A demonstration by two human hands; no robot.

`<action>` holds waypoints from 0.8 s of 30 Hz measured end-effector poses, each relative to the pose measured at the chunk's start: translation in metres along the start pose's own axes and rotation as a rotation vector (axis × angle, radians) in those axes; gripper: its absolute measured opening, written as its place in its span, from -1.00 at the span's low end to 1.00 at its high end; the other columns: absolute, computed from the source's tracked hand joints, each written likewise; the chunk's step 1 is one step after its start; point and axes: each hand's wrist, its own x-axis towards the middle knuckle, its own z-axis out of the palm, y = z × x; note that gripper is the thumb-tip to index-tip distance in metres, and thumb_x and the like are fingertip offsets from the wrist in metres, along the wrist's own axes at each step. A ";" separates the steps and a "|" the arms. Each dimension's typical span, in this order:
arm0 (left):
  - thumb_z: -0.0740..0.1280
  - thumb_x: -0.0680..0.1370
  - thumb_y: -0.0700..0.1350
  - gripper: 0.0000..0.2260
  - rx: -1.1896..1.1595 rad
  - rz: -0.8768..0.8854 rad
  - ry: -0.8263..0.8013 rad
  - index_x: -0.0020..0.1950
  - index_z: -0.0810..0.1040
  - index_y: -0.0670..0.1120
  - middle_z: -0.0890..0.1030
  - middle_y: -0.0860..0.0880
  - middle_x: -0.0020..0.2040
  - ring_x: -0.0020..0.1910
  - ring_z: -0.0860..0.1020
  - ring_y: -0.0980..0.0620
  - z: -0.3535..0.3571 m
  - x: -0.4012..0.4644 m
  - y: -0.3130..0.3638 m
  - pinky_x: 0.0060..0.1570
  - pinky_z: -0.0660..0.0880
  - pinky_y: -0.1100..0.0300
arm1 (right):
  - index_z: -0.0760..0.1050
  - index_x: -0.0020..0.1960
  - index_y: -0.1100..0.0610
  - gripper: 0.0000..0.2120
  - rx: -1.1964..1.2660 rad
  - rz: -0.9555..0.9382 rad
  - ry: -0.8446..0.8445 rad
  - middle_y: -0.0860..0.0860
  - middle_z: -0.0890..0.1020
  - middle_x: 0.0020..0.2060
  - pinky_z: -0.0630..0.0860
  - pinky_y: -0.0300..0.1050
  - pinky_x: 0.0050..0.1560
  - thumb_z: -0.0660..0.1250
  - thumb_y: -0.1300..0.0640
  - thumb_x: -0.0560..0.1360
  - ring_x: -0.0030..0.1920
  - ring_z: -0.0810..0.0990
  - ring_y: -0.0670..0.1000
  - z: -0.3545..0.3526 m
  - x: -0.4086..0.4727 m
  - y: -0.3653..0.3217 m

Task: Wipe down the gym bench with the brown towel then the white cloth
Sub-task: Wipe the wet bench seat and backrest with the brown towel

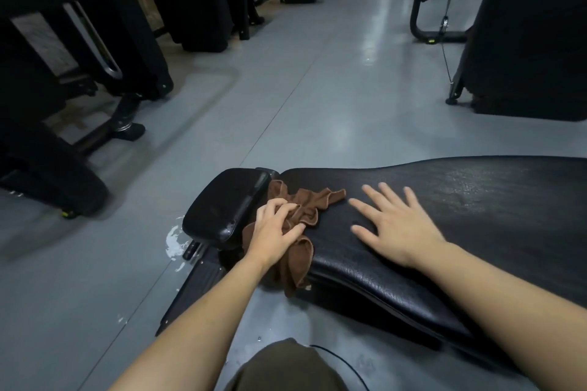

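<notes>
A black padded gym bench (460, 209) stretches from the centre to the right edge, with a separate small black seat pad (222, 206) at its left end. The brown towel (305, 209) lies crumpled in the gap between the two pads and hangs over the bench's near edge. My left hand (276, 232) presses on the towel with its fingers curled into the cloth. Flat on the bench just right of the towel rests my right hand (394, 222), fingers spread and holding nothing. No white cloth is in view.
Grey gym floor (317, 98) lies beyond the bench. Black exercise machines (95, 57) stand at the left and far back, another dark machine (524, 41) at the right. A wet white smear (174, 241) marks the floor beside the seat pad. My knee (286, 368) shows at the bottom.
</notes>
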 end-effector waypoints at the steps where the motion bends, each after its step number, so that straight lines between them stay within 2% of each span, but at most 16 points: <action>1: 0.39 0.55 0.05 -0.63 -0.002 0.004 0.006 0.33 0.49 0.03 0.32 0.17 0.26 0.32 0.24 0.07 0.000 0.001 -0.001 0.38 0.27 0.15 | -0.07 0.62 -0.20 -0.24 0.025 -0.016 0.013 -0.03 -0.07 0.64 -0.16 0.27 0.56 -0.32 -0.42 0.47 0.62 -0.16 0.07 -0.001 0.015 -0.013; 4: 0.38 0.56 0.03 -0.67 -0.009 0.004 0.041 0.30 0.50 0.01 0.35 0.13 0.23 0.22 0.29 0.03 0.003 0.001 -0.005 0.32 0.34 0.10 | -0.06 0.63 -0.17 -0.37 0.072 -0.041 0.020 -0.03 -0.06 0.64 -0.16 0.26 0.56 -0.12 -0.35 0.61 0.62 -0.16 0.07 0.008 0.049 -0.042; 7: 0.35 0.56 0.06 -0.69 -0.027 -0.034 0.072 0.28 0.50 0.02 0.38 0.08 0.25 0.18 0.34 -0.01 0.004 0.005 -0.008 0.23 0.40 0.05 | -0.07 0.64 -0.12 -0.36 0.081 -0.045 -0.001 -0.02 -0.06 0.64 -0.15 0.27 0.56 -0.12 -0.33 0.63 0.62 -0.15 0.09 0.027 0.065 -0.061; 12: 0.35 0.58 0.05 -0.71 -0.087 -0.062 0.122 0.26 0.50 0.01 0.36 0.03 0.23 0.22 0.33 0.01 -0.011 0.001 -0.014 0.22 0.37 0.11 | -0.19 0.64 -0.01 -0.27 0.033 0.004 0.082 0.08 -0.14 0.64 -0.08 0.25 0.57 -0.21 -0.35 0.58 0.62 -0.14 0.13 0.039 0.066 -0.068; 15: 0.37 0.58 0.00 -0.75 -0.099 -0.114 0.281 0.23 0.53 -0.04 0.36 0.03 0.17 0.16 0.34 0.02 -0.039 -0.010 -0.034 0.17 0.32 0.19 | -0.14 0.65 -0.05 -0.18 -0.014 -0.053 0.052 0.05 -0.09 0.64 -0.10 0.26 0.56 -0.42 -0.36 0.46 0.63 -0.13 0.12 0.037 0.066 -0.072; 17: 0.39 0.57 -0.05 -0.76 -0.047 -0.118 0.386 0.20 0.55 -0.07 0.37 0.01 0.14 0.13 0.35 0.00 -0.068 -0.013 -0.047 0.13 0.26 0.26 | -0.10 0.64 -0.09 -0.14 -0.026 -0.090 0.012 0.01 -0.06 0.64 -0.11 0.24 0.56 -0.47 -0.35 0.40 0.63 -0.13 0.10 0.037 0.069 -0.074; 22: 0.39 0.57 -0.07 -0.80 0.070 -0.047 0.459 0.17 0.54 -0.08 0.37 0.00 0.13 0.09 0.30 0.05 -0.136 -0.003 -0.058 0.11 0.20 0.34 | -0.07 0.64 -0.10 -0.37 -0.001 -0.077 -0.019 -0.01 -0.09 0.64 -0.13 0.25 0.56 -0.17 -0.30 0.63 0.62 -0.17 0.08 0.035 0.073 -0.077; 24: 0.40 0.56 -0.04 -0.78 0.123 -0.026 0.477 0.17 0.56 -0.06 0.40 0.00 0.13 0.11 0.32 0.05 -0.149 0.007 -0.066 0.14 0.25 0.27 | -0.08 0.64 -0.07 -0.35 0.006 -0.052 -0.031 0.02 -0.10 0.64 -0.15 0.29 0.56 -0.20 -0.32 0.62 0.62 -0.18 0.11 0.035 0.073 -0.084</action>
